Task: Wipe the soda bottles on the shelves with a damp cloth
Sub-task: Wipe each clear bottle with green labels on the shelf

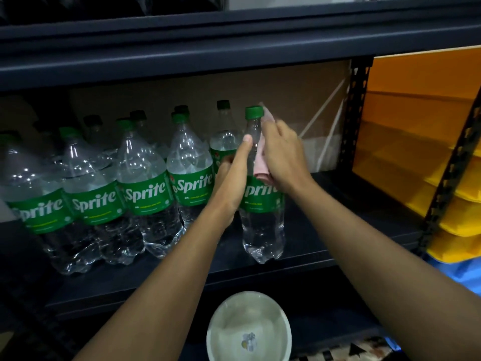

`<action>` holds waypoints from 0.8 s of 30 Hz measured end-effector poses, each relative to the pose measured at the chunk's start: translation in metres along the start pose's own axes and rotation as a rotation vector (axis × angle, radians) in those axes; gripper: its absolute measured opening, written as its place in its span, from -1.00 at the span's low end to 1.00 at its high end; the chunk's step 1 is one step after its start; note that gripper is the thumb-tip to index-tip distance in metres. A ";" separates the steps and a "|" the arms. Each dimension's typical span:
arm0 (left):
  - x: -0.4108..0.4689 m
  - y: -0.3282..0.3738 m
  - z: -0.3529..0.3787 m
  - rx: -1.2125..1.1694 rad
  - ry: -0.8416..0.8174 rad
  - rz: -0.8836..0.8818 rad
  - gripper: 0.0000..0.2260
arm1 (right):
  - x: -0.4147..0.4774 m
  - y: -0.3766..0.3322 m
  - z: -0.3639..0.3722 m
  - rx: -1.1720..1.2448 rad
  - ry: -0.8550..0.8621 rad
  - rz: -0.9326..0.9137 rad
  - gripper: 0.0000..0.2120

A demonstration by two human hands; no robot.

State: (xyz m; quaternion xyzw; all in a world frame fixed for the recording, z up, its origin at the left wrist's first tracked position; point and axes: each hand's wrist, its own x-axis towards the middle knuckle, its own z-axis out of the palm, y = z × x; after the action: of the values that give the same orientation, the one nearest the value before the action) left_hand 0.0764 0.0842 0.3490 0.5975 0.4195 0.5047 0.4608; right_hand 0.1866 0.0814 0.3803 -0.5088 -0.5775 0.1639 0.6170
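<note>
A clear Sprite bottle (261, 225) with a green cap stands upright at the right end of the row on the dark shelf (325, 246). My left hand (233, 178) grips its upper body from the left, thumb up near the neck. My right hand (282, 155) holds a pink cloth (261, 162) and presses it against the bottle's neck and shoulder on the right side. Several more Sprite bottles (145, 188) stand in rows to the left.
A white bowl (248, 328) sits below the shelf near my arms. Yellow bins (458, 204) are stacked beyond the black perforated shelf post (356, 110) on the right. An upper shelf beam (208, 56) runs overhead. Cardboard lines the back.
</note>
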 end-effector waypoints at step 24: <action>0.000 -0.008 -0.003 0.007 0.074 0.020 -0.38 | -0.059 0.050 0.013 -0.011 0.066 -0.028 -0.51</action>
State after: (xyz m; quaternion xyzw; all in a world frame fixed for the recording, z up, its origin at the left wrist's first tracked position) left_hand 0.0727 0.0863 0.3414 0.5839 0.4321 0.5297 0.4378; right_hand 0.1785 0.0620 0.3047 -0.5092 -0.5647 0.1354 0.6352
